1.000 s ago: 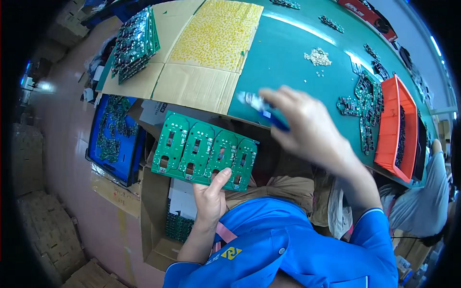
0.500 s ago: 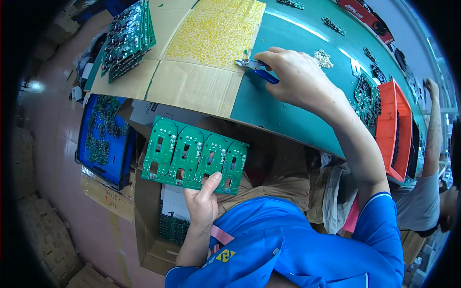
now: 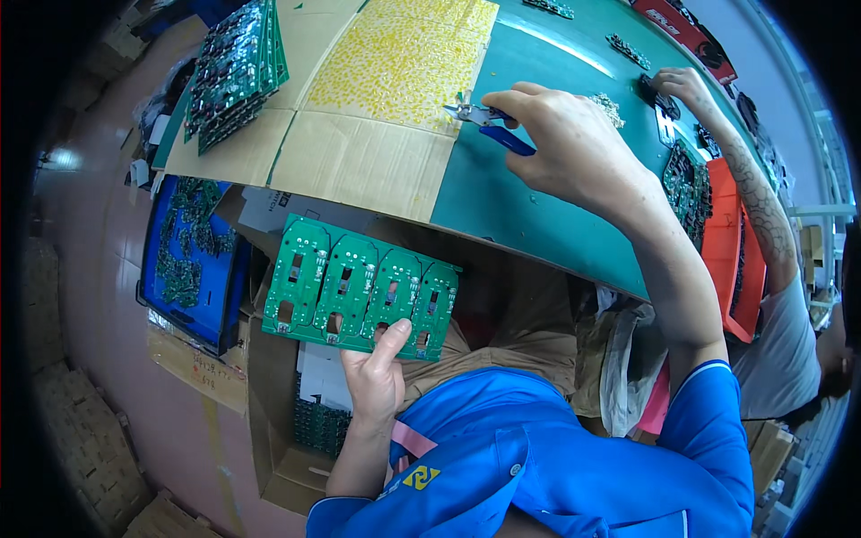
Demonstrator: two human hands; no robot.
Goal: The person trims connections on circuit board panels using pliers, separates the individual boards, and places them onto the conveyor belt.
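My left hand (image 3: 377, 372) grips the lower edge of a green circuit board panel (image 3: 345, 287) made of several joined boards, held flat below the table edge over my lap. My right hand (image 3: 565, 143) reaches out over the green table mat (image 3: 529, 215) and holds small blue-handled cutters (image 3: 484, 121), whose tip sits at the edge of a cardboard sheet (image 3: 359, 161) strewn with small yellow bits (image 3: 404, 63).
A stack of populated boards (image 3: 235, 67) rests on the cardboard at far left. A blue bin (image 3: 188, 260) of boards and an open carton (image 3: 287, 430) stand on the floor. A co-worker's arm (image 3: 744, 179) reaches beside an orange tray (image 3: 731, 260) at right.
My right hand has carried the cutters from above the board panel out to the cardboard's edge on the table. The board panel in my left hand dropped slightly lower.
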